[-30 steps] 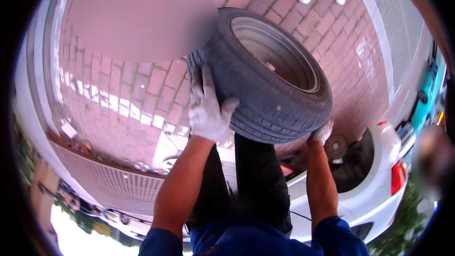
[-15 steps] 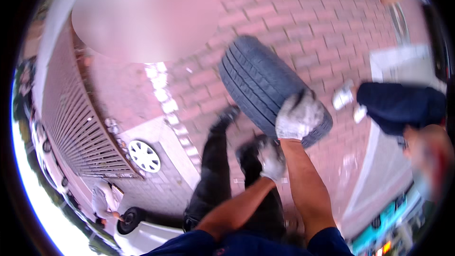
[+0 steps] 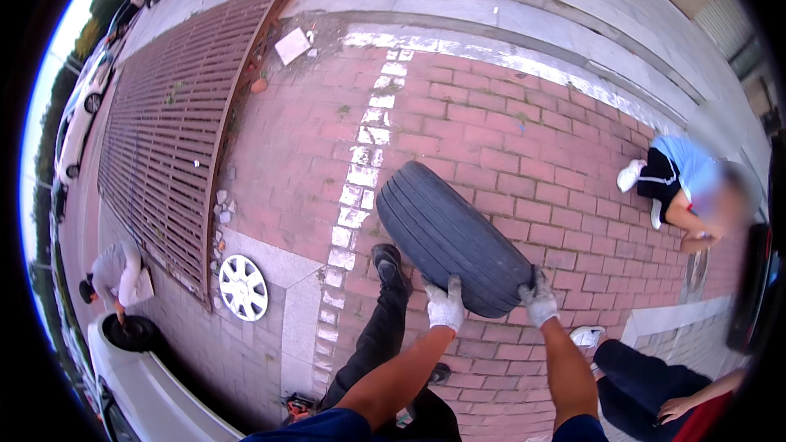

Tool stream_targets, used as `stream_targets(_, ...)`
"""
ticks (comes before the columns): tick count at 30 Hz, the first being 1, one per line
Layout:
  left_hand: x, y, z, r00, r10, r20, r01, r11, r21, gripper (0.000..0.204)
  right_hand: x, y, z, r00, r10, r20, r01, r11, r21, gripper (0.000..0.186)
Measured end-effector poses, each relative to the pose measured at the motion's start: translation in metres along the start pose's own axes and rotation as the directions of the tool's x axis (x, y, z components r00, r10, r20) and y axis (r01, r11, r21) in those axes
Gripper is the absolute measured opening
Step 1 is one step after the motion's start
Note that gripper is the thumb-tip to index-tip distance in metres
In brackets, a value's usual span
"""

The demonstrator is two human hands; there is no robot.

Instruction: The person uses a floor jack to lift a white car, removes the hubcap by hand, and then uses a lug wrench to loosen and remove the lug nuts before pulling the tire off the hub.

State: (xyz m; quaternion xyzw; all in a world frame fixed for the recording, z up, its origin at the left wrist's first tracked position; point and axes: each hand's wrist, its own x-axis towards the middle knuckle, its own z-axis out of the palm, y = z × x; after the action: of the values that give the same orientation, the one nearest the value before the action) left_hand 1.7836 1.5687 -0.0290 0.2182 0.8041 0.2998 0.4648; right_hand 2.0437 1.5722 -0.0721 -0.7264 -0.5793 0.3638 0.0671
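A black car tyre stands on its tread on the brick paving before me, its grooved face toward me and its far end leaning to the left. My left hand, in a whitish work glove, presses on the tyre's near side with thumb and fingers against the rubber. At its right end, my right hand, gloved likewise with a darkened palm side, grips the edge. The fingers under the tyre are partly hidden. My left boot is beside the tyre.
A white wheel cover lies left, near a rusty slatted metal grate. A white car stands lower left, where a person handles its wheel. Two other people, one in a blue top, are at the right. A kerb runs across the back.
My left hand has come from beside my leg onto the tyre. My right hand has shifted from the tread to the tyre's right end. The view has tilted up.
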Motion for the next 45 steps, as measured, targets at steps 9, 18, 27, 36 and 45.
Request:
stream_targets(9,0.263,0.195,-0.080,0.991,-0.124,0.058,0.107,0.966,0.237,0.085,0.109,-0.269,0.050,0.909,-0.116,-0.400,0.006,0.964,-0.267,0.088)
stream_targets(18,0.358,0.314,-0.083,0.966,0.109,0.234,-0.144,0.980,0.137,0.092,0.461,-0.517,-0.075,0.975,-0.145,-0.171,0.155,0.987,0.048,0.079)
stream_targets(27,0.485,0.426,-0.091,0.998,0.011,0.066,-0.017,0.995,0.099,0.086,0.474,-0.495,-0.021,0.999,0.047,0.011,-0.043,0.769,0.638,0.081)
stream_targets(36,0.631,0.497,-0.123,0.946,-0.262,0.191,0.308,0.909,-0.280,0.089,0.642,-0.602,-0.055,0.878,0.031,0.478,-0.326,0.771,0.547,0.074)
stream_targets(45,0.871,0.606,-0.158,0.682,-0.394,0.616,0.724,0.484,-0.492,0.073,0.871,-0.719,-0.012,0.807,0.170,0.566,-0.488,0.731,0.477,0.071)
